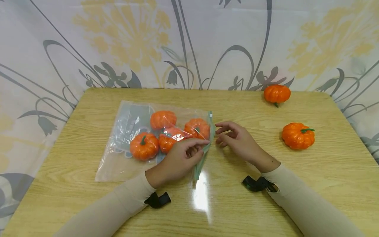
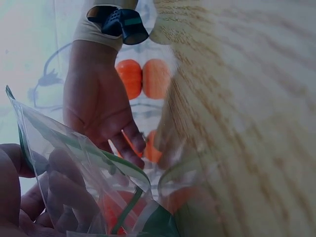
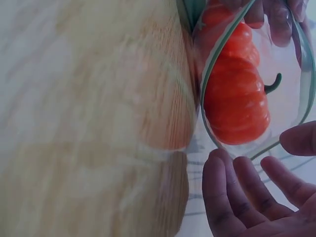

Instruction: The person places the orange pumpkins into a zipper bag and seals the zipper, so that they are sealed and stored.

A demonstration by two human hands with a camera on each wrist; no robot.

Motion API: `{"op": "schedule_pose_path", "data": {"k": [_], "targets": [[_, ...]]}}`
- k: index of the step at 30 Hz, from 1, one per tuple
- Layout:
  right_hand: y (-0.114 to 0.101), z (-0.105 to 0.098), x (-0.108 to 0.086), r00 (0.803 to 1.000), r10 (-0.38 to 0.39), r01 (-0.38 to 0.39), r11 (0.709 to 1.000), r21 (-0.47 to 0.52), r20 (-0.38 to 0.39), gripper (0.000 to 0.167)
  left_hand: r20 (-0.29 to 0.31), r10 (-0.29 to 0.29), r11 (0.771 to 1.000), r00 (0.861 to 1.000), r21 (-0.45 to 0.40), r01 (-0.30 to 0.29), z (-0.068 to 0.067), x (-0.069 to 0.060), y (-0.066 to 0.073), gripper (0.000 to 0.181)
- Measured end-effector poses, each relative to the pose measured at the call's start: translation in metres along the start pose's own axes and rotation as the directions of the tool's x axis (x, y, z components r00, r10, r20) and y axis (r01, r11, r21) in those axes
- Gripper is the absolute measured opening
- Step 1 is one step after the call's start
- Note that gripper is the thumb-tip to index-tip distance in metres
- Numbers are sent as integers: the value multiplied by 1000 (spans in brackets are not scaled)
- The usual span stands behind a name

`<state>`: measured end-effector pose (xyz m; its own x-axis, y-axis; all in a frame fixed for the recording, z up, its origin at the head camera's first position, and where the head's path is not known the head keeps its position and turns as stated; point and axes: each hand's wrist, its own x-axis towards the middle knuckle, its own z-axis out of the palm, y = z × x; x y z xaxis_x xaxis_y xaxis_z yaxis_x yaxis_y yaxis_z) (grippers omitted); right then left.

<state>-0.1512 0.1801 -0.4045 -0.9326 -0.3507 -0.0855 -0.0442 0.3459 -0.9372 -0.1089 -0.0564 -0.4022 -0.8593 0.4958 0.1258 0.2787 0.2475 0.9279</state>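
Note:
A clear zip bag (image 1: 134,118) with a green sealing edge lies on the table, several orange toy pumpkins inside it. One of them, a pumpkin with a green stem (image 1: 144,146), sits toward the bag's near left. My left hand (image 1: 180,158) reaches over the bag and pinches the green edge between thumb and fingers. The mouth gapes in the right wrist view, showing a pumpkin (image 3: 237,101) just inside. My right hand (image 1: 241,141) is beside the mouth, its fingers loosely bent and holding nothing; whether a fingertip touches the rim I cannot tell.
Two loose pumpkins are on the right of the wooden table (image 1: 325,184): one pumpkin (image 1: 297,136) nearer, another pumpkin (image 1: 277,94) at the back edge. A flower-patterned cloth (image 1: 207,42) hangs behind the table. Black wrist cameras (image 1: 256,183) are at both cuffs.

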Motion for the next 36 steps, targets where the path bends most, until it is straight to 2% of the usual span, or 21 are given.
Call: {"op": "schedule_pose_path", "data": {"k": [9,36], "targets": [[2,-4,2,996,-78,65,974,-216,-51,37,5,10,1000,1000,-1,-10,-1,0,0,32],[1,-14,2,992,-109,84,945,-317,-61,33,10,21,1000,1000,8,-21,0,0,0,32]]}}
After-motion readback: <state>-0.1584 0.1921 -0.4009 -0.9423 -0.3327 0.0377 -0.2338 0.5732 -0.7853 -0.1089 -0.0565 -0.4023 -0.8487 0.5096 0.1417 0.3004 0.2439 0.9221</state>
